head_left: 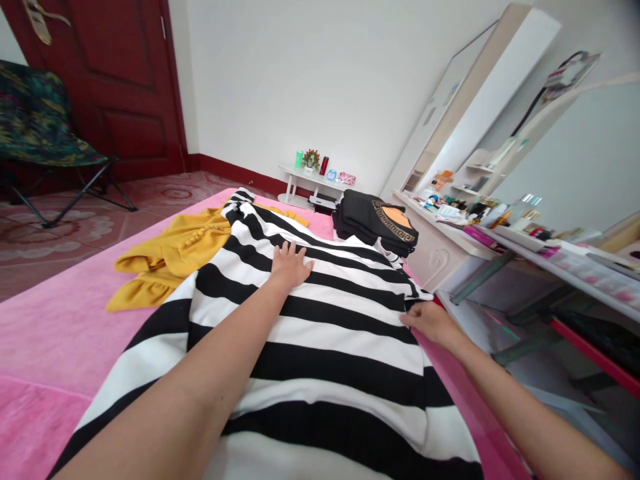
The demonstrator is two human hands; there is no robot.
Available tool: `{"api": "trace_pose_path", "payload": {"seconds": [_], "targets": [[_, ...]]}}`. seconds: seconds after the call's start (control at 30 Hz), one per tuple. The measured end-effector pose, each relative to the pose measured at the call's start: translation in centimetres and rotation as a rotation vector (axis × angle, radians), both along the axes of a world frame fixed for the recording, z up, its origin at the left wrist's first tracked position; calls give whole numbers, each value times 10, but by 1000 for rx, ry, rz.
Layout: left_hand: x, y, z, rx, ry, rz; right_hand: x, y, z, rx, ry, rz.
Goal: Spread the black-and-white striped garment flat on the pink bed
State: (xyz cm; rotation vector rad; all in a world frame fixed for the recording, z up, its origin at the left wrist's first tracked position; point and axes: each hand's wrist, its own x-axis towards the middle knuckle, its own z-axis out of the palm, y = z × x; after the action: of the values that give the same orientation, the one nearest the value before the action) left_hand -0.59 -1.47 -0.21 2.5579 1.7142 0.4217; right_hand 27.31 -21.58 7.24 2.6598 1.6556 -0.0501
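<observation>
A black-and-white striped dress (pixel 340 340) lies spread out before me on the pink bed cover (pixel 60 340), its lower part running toward me. My left hand (pixel 290 265) rests flat on the upper middle of the fabric, fingers spread. At the right edge of the garment, my right hand (pixel 425 320) pinches the striped cloth between thumb and fingers. A crumpled yellow garment (pixel 185 247) lies to the left, partly under the dress's far left sleeve.
Folded black clothes (pixel 370 220) are stacked at the bed's far right. A cluttered dressing table (pixel 475 243) with a mirror stands close on the right. Beyond the bed is a small white shelf (pixel 310 175). A folding chair (pixel 50 133) stands left, by a red door (pixel 120 80).
</observation>
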Motion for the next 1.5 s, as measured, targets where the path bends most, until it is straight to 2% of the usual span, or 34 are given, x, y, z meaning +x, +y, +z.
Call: {"api": "trace_pose_path", "payload": {"seconds": [0.07, 0.1, 0.17, 0.23, 0.3, 0.4, 0.47, 0.53, 0.67, 0.83, 1.0, 1.07, 1.17, 1.23, 1.33, 1.4, 1.47, 1.5], "targets": [[0, 0, 1, -11, 3, 5, -12, 11, 12, -63, -176, -20], [0, 0, 1, -14, 2, 7, -23, 19, 19, -44, -264, -8], [0, -1, 1, -10, -6, 11, -50, 40, 29, 83, -349, 73], [0, -3, 2, -3, -18, 11, -80, 63, 29, 240, -272, 226], [-1, -5, 3, 5, -33, 7, -107, 86, 15, 376, -141, 394], [-4, -9, 4, -2, -55, -19, -131, 112, -25, 478, -12, 533], [-7, -13, 5, -22, -54, -44, -133, 123, -52, 456, 55, 519], [-11, -18, 6, -44, -36, -65, -127, 129, -70, 431, 114, 495], [-30, -39, 9, -73, 4, -126, -112, 134, -79, 463, 185, 544], [-87, -87, 23, -120, 71, -259, -109, 134, -78, 470, 226, 532], [-170, -140, 41, -218, 125, -396, -113, 129, -74, 462, 225, 527], [-204, -161, 49, -263, 125, -399, -115, 127, -72, 454, 198, 527], [-249, -185, 68, -362, 85, -390, -119, 125, -70, 450, 134, 539], [-268, -192, 88, -478, 62, -365, -122, 124, -69, 457, 91, 551], [-270, -179, 124, -679, 62, -301, -126, 124, -68, 461, 51, 542], [-253, -153, 141, -772, 61, -276, -126, 123, -68, 459, 50, 528], [-227, -114, 149, -735, 25, -265, -125, 123, -67, 462, 67, 526], [-212, -90, 149, -642, -5, -253, -124, 123, -67, 464, 81, 526]]}}
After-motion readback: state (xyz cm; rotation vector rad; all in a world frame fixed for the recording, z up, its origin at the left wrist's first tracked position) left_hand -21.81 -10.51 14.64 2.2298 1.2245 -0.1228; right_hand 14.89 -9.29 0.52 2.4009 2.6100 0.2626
